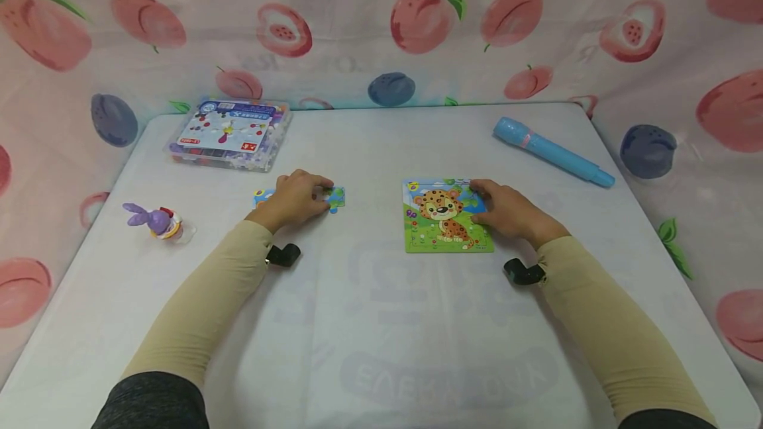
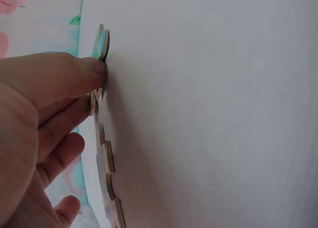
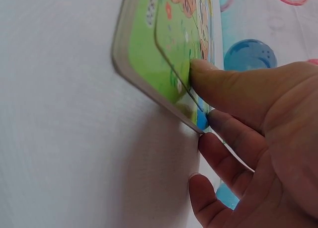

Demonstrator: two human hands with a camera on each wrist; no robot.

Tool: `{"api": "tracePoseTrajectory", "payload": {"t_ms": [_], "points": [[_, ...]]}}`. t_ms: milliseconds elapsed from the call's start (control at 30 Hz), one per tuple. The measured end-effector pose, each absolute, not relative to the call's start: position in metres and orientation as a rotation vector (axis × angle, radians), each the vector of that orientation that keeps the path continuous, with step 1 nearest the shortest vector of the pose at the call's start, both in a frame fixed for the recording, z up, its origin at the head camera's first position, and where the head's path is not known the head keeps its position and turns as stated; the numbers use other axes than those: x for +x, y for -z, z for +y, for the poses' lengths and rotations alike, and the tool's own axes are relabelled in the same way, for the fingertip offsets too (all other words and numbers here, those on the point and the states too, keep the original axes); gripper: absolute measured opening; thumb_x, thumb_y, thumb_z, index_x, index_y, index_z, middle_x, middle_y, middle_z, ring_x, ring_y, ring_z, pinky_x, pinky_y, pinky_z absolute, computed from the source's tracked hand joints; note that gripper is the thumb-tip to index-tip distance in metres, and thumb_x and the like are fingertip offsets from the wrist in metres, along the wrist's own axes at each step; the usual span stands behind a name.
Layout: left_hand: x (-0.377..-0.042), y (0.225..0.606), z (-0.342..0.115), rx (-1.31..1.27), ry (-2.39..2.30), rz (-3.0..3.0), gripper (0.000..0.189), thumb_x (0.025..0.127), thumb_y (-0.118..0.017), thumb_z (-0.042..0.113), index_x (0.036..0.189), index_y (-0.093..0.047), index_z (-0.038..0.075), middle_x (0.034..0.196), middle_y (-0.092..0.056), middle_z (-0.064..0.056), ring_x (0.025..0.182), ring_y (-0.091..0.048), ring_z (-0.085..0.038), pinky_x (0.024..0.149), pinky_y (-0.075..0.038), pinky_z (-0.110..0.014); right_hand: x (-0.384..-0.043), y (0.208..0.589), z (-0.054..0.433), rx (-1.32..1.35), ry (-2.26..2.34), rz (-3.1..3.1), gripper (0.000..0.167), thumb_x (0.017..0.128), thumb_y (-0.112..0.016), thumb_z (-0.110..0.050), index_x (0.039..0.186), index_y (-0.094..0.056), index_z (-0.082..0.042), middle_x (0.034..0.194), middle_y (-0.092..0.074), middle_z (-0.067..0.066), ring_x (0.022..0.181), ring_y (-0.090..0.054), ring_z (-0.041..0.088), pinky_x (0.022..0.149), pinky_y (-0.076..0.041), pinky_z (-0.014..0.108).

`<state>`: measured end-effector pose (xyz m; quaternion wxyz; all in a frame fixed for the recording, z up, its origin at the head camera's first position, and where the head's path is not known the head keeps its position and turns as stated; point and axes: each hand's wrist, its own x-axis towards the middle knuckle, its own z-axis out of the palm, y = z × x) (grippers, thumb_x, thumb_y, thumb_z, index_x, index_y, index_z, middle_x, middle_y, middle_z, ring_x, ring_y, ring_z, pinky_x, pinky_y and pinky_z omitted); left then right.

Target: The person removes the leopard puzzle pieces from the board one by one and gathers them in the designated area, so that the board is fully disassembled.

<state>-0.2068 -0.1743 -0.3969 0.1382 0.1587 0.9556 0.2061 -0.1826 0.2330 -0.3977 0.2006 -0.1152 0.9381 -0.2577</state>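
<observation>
My left hand (image 1: 291,198) pinches a wooden jigsaw piece (image 2: 100,45) between thumb and fingers, close above the white table. More jigsaw pieces (image 2: 109,163) lie in a row beside that hand, partly covered by it in the head view. To the right lies a square jigsaw board (image 1: 441,217) with a spotted leopard cub on green grass and blue sky. My right hand (image 1: 515,210) grips the board's right edge. In the right wrist view the thumb (image 3: 223,86) lies on its printed face, with fingertips at the edge; the underside is hidden.
A clear plastic case (image 1: 229,134) with a printed label stands at the back left. Nearer on the left is a small purple rabbit-eared figure (image 1: 157,222). A blue capped tube (image 1: 554,152) lies at the back right. Fruit-patterned cloth (image 1: 352,25) hangs behind the table.
</observation>
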Motion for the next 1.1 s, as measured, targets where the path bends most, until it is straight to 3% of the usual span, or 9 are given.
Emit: {"api": "tracePoseTrajectory", "payload": {"t_ms": [333,600,1100], "points": [[-0.205,0.396,-0.176,0.463,-0.605,2.755,0.045,0.091,-0.069,0.02,0.134,-0.064,0.008,0.123,-0.064,-0.011,0.126,-0.043,-0.032,0.102,-0.025,-0.053,-0.183,0.398,0.233,-0.325,0.723,2.625,0.072,0.095,-0.069,-0.015,0.153,-0.03,0.002,0.155,-0.034,0.027,0.144,-0.027,0.044,0.116,-0.021,0.056],[-0.205,0.392,-0.17,0.557,-0.59,2.793,0.048,0.091,-0.07,0.02,0.136,-0.062,0.009,0.137,-0.06,-0.01,0.132,-0.04,-0.032,0.104,-0.023,-0.056,-0.183,0.398,0.233,-0.323,0.72,2.627,0.072,0.095,-0.069,-0.015,0.153,-0.03,0.003,0.155,-0.034,0.026,0.144,-0.027,0.043,0.116,-0.021,0.055],[-0.2,0.383,-0.11,0.694,-0.524,2.768,0.055,0.089,-0.077,0.031,0.137,-0.062,0.012,0.137,-0.06,-0.006,0.132,-0.041,-0.028,0.104,-0.025,-0.053,-0.183,0.399,0.233,-0.335,0.724,2.632,0.071,0.095,-0.069,-0.013,0.153,-0.03,0.004,0.153,-0.035,0.028,0.142,-0.03,0.044,0.115,-0.022,0.056]]}}
